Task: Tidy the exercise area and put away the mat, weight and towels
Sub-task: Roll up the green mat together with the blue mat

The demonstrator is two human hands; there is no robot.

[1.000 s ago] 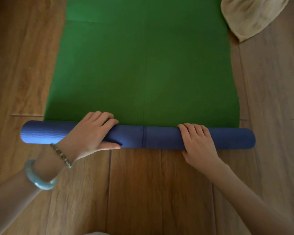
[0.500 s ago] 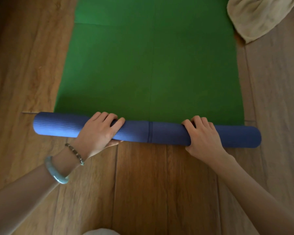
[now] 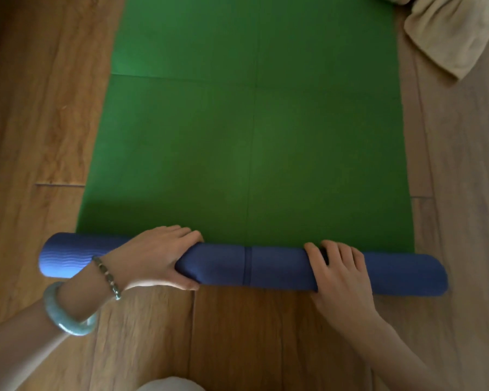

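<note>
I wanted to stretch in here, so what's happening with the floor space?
A person is rolling up the green foam exercise mat with a blue underside on the wooden plank floor. The left hand and the right hand both grip the blue roll at the near end; only a little is rolled, and most of the mat lies flat. A crumpled beige towel lies on the floor beside the mat's right edge, farther off. No weight is in view.
</note>
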